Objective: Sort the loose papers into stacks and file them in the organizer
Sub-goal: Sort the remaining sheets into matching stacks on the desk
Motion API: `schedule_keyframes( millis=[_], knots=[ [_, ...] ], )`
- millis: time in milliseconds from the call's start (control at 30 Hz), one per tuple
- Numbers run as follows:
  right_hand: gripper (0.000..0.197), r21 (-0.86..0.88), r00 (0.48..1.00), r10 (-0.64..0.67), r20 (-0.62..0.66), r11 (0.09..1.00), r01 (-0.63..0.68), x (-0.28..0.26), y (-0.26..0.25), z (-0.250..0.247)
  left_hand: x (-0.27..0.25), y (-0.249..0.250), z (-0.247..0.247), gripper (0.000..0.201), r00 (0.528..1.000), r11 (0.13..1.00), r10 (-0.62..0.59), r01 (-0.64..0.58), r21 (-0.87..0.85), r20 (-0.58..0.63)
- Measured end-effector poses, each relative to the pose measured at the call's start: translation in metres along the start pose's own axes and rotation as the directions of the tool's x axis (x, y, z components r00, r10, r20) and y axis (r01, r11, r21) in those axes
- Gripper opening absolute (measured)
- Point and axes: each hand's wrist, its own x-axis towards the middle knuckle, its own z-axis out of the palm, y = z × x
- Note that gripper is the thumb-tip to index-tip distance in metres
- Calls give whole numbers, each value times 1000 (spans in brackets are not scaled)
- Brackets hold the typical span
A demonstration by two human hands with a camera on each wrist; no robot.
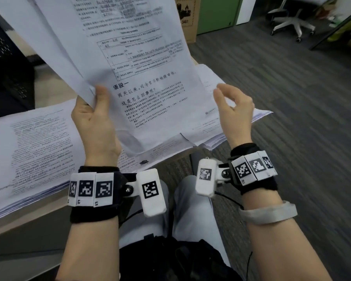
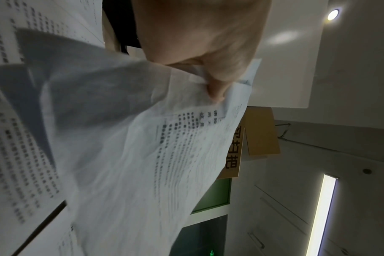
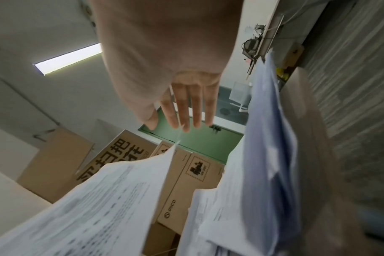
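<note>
My left hand (image 1: 95, 114) holds up a bundle of printed sheets (image 1: 130, 57), the thumb pressed on the front near their lower left corner. In the left wrist view the thumb and fingers (image 2: 217, 93) pinch those sheets (image 2: 121, 138). My right hand (image 1: 233, 106) hovers just right of the sheets with relaxed fingers (image 3: 186, 107), holding nothing and apart from the paper edge (image 3: 121, 190). A thick paper stack (image 1: 34, 155) lies on the desk at the left. Another loose pile (image 1: 211, 122) lies under the raised sheets at the right.
A black mesh organizer (image 1: 4, 63) stands at the far left of the desk (image 1: 24, 224). Cardboard boxes (image 1: 187, 17) and a green door (image 1: 217, 13) are behind. An office chair (image 1: 292, 23) stands on the grey floor at the right. My knees are below the desk edge.
</note>
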Motion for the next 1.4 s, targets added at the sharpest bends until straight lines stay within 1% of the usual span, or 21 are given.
schedule_keyframes(
  millis=[100, 167, 267, 333, 367, 467, 500, 567, 633, 733, 833, 933, 1000, 1067, 1133, 1200, 1300, 1333, 1400],
  knots=[
    [36, 31, 981, 51, 186, 998, -57, -4, -6, 7, -3, 2, -4, 12, 997, 997, -67, 68, -45, 29],
    [31, 11, 972, 46, 229, 999, -50, -9, -9, 8, -5, 4, -6, 14, 995, 992, -98, 100, -82, 18],
    [13, 42, 979, 44, 198, 998, -53, -17, -11, 11, -7, 7, -9, 16, 992, 987, -128, 129, -98, 14],
    [3, 97, 985, 64, 160, 992, -80, -23, -13, 14, -9, 9, -13, 11, 989, 984, -143, 145, -106, 32],
    [5, 120, 988, 75, 133, 989, -91, -27, -14, 15, -9, 10, -16, 12, 988, 983, -151, 154, -104, 39],
    [20, 219, 992, 107, 67, 968, -119, -34, -18, 18, -9, 16, -29, 29, 983, 980, -164, 171, -97, 77],
    [23, 259, 992, 114, 50, 958, -123, -36, -20, 21, -9, 19, -33, 30, 982, 980, -159, 169, -100, 105],
    [19, 350, 992, 124, 13, 929, -121, -37, -23, 27, -10, 25, -39, 25, 971, 981, -167, 181, -69, 172],
    [17, 443, 990, 142, -15, 888, -121, -39, -30, 33, -11, 29, -44, 21, 953, 979, -203, 203, 21, 226],
    [23, 483, 991, 135, -22, 869, -108, -44, -40, 41, -12, 32, -54, 22, 944, 979, -201, 191, 67, 261],
    [22, 463, 993, 113, 30, 879, -114, -52, -44, 48, -11, 33, -67, 20, 966, 985, -163, 149, 83, 200],
    [23, 407, 991, 102, 85, 904, -128, -61, -47, 56, -9, 32, -81, 18, 988, 992, -96, 85, 89, 120],
    [22, 412, 989, 86, 121, 902, -128, -68, -50, 60, -8, 32, -89, 19, 996, 995, -51, 45, 84, 79],
    [25, 425, 989, 87, 120, 896, -130, -72, -51, 66, -8, 34, -96, 21, 998, 998, -22, 18, 68, 57],
    [29, 423, 990, 107, 91, 896, -136, -74, -50, 71, -8, 38, -102, 24, 999, 998, -10, 7, 64, 42],
    [32, 433, 988, 147, 36, 889, -148, -75, -48, 75, -7, 42, -109, 25, 1000, 997, 4, -5, 71, 16],
    [28, 497, 965, 247, -91, 851, -171, -73, -44, 79, -4, 46, -125, 24, 1000, 996, 14, -12, 94, -23],
    [28, 523, 957, 265, -119, 836, -167, -73, -44, 81, -3, 48, -130, 24, 999, 993, 19, -14, 114, -40],
    [28, 563, 950, 281, -136, 811, -159, -74, -45, 85, -2, 50, -140, 25, 997, 988, 28, -16, 154, -75]
  ],
)
